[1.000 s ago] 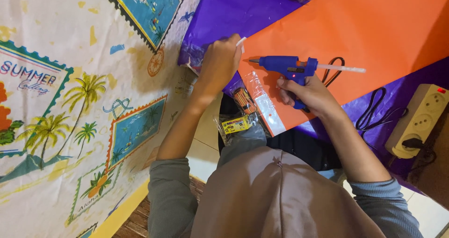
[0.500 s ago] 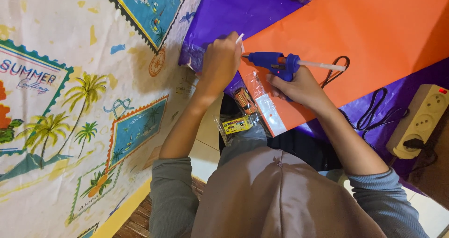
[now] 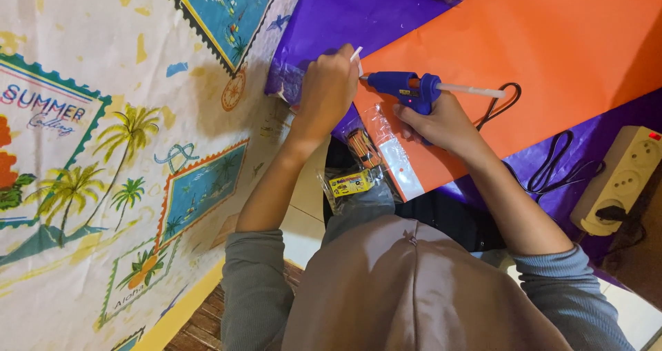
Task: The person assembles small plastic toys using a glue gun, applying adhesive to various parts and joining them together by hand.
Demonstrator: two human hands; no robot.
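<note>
blue glue gun (image 3: 407, 89) gripped in right hand (image 3: 441, 120), nozzle at orange sheet (image 3: 552, 54) edge; left hand (image 3: 327, 89) fingers pinch white stick (image 3: 356, 54). keep nozzle steady, fingers clear.

Single head view: looks steeply down from above, close over own arms, hands, orange sheet (image 3: 552, 41), floor cloth (image 3: 103, 151).

One blue glue gun (image 3: 403, 89), one white stick (image 3: 356, 54), one orange sheet (image 3: 552, 54), one purple sheet (image 3: 352, 13), one cream power strip (image 3: 624, 178), two small clear packets (image 3: 352, 183), two hands.
</note>
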